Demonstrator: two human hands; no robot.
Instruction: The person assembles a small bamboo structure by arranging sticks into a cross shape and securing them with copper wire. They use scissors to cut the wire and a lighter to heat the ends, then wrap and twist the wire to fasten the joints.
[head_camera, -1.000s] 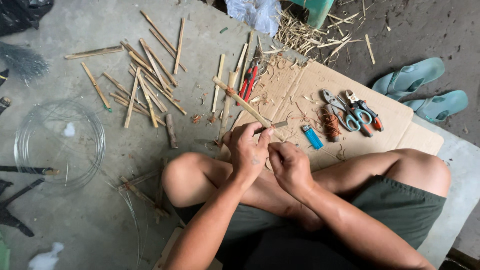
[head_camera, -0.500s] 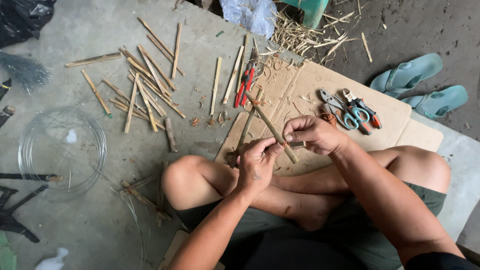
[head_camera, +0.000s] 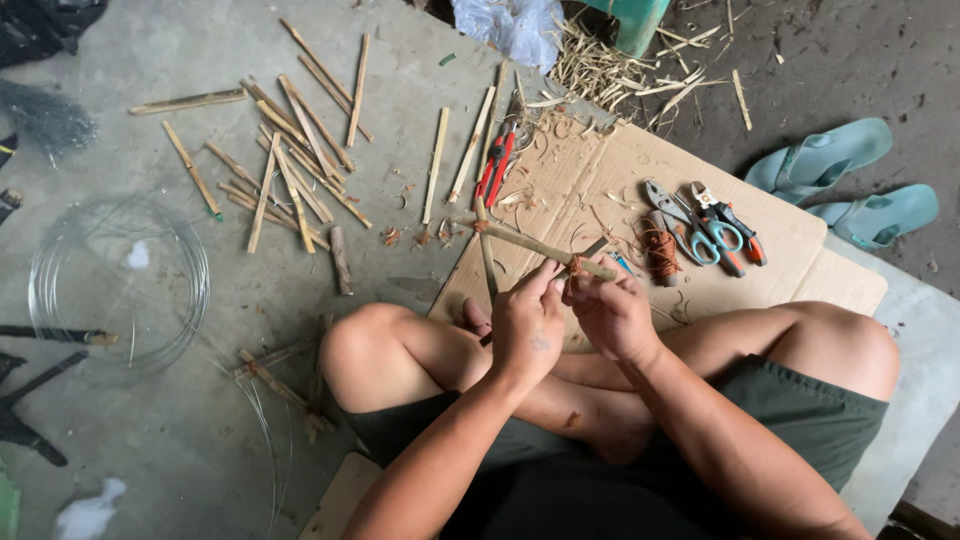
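Nearest us, the person sits cross-legged on the cardboard (head_camera: 770, 250); the left hand (head_camera: 527, 335) and right hand (head_camera: 612, 318) meet above the knees, both closed on a bamboo frame (head_camera: 520, 243) (two thin sticks crossed and bound with reddish twine at the joint). The left fingers pinch the lower stick; the right thumb and fingers press the end of the slanted stick; neither hand is spread. We judge the frame light and stiff but liable to split or twist at its binding; it is best held close to the lashed joint, not at the free tips. Beyond the hands lie a twine spool (head_camera: 660, 252), pliers (head_camera: 672, 215) and scissors (head_camera: 722, 232); red cutters (head_camera: 497, 165) sit at the cardboard's far edge. Further left, loose sticks (head_camera: 290, 165) scatter across the concrete; a wire coil (head_camera: 118, 285) lies beside them; sandals (head_camera: 850, 180) rest far right.
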